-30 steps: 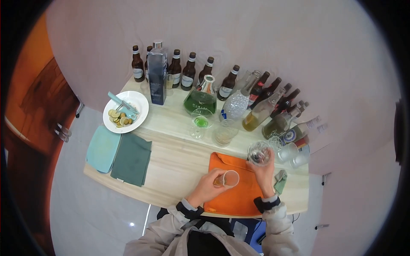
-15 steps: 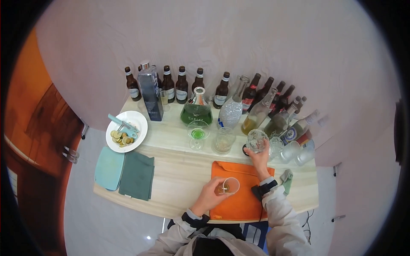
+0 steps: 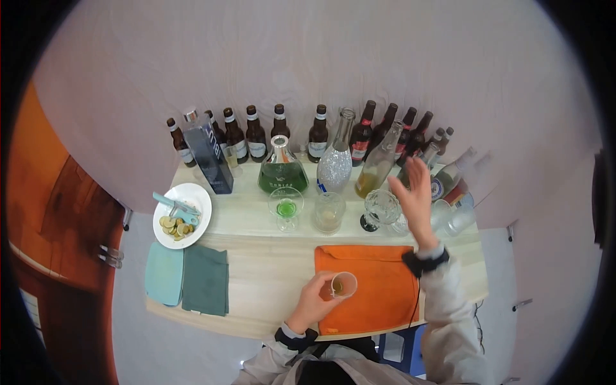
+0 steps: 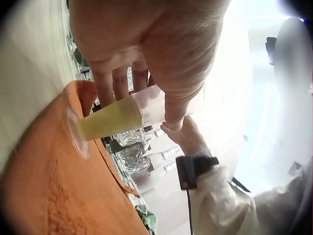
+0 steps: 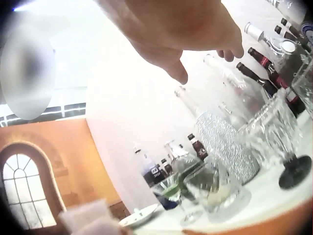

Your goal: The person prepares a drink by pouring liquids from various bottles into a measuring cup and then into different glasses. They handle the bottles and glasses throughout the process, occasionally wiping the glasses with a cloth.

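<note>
My left hand grips a clear footed glass over the orange cloth. In the left wrist view, yellow liquid fills its lower part, and the thumb and fingers wrap its upper half. My right hand is raised with thumb and fingers spread, holding nothing. Just left of it stands a cut-crystal glass with a black foot. Behind that hand, the right-hand bottles are partly hidden. A clear bottle with amber liquid stands left of the fingers.
Along the back stand several brown bottles, a tall dark bottle, a green-filled decanter and a glittery bottle. Nearer are a stemmed glass and a tumbler. A plate with citrus slices and folded green cloth lie left.
My right hand has set the crystal glass down on the table, let go and risen up and to the right. The left hand keeps its glass over the orange cloth. The head view has shifted.
</note>
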{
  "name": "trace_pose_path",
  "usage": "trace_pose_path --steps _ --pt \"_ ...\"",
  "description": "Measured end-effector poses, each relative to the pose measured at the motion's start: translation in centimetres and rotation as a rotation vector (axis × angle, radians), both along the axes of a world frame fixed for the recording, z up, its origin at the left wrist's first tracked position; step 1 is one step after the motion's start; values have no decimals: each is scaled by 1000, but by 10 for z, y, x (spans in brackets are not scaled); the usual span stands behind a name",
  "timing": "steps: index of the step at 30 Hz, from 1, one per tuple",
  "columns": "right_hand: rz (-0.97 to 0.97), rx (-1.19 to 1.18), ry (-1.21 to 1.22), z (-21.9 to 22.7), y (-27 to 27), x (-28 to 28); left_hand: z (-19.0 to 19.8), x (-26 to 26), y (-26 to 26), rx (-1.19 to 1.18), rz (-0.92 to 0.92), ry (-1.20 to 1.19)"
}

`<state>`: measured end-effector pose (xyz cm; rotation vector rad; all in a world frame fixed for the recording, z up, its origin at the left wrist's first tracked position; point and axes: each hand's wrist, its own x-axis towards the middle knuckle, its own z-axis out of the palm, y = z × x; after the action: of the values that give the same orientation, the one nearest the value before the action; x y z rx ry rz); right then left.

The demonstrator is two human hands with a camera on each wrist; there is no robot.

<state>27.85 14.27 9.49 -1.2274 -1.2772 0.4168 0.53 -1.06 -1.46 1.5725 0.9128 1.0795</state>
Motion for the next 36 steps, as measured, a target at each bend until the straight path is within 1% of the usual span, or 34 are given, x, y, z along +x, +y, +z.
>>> trace_pose_path --steps 2,4,5,7,8,9,10,11,13,14,16,18,19,20,21,22,24,25,26,27,28,29,31,32,33,34,36 --pt "10 -1 18 15 55 3 3 -1 0 -11 13 9" --pt "-65 -68 -53 20 99 5 5 0 -2 -40 14 -5" --pt "-62 -67 -42 23 113 7 -4 1 -2 -26 17 -32" --pt "39 -313 -22 24 130 9 -5 1 -3 -51 8 -35" --pt "37 -314 -13 22 130 4 -5 0 -3 -74 -3 -50" --pt "-44 -203 -16 19 131 -2 -7 0 -3 -74 -7 -45" --pt "-125 -91 -22 19 131 -5 -11 0 -2 -43 -12 -47" --pt "-132 -88 -20 23 129 -4 -12 0 0 -10 -19 -51" --pt "-124 82 90 34 125 0 -13 -1 1 -7 -20 -43" --pt "-112 91 99 57 113 -2 -13 -1 0 -11 -18 -37" --pt "-57 243 78 100 91 -7 -12 -1 0 -3 -17 -34" --pt "-18 288 40 141 64 -12 -9 1 1 1 -15 -32" --pt "-24 277 42 158 46 -18 -7 1 0 -14 -10 -20" --pt "37 296 46 175 30 -24 -5 0 1 -26 -6 -7" --pt "97 318 50 185 17 -28 1 -2 1 42 8 47" --pt "88 315 52 189 6 -30 3 -4 -1 40 0 50" --pt "209 289 78 185 -22 -37 6 -10 -6 -17 58 -82" --pt "198 232 87 176 -34 -42 8 -17 -8 -143 55 -144" --pt "187 176 98 163 -46 -49 13 -24 -11 -143 51 -136" --pt "197 111 81 149 -59 -57 23 -32 -13 -92 85 -126" --pt "248 90 85 134 -70 -63 31 -38 -14 -41 120 -117" --pt "255 46 115 114 -77 -71 35 -45 -15 -25 125 -105" --pt "262 33 132 73 -83 -86 40 -53 -19 -1 148 -69" --pt "266 38 140 61 -86 -91 42 -56 -19 24 168 -42" --pt "253 21 93 52 -89 -96 45 -58 -21 27 170 -35" --pt "238 2 43 44 -92 -98 47 -59 -23 34 175 -30" --pt "232 -7 23 34 -94 -101 50 -57 -25 42 179 -27"
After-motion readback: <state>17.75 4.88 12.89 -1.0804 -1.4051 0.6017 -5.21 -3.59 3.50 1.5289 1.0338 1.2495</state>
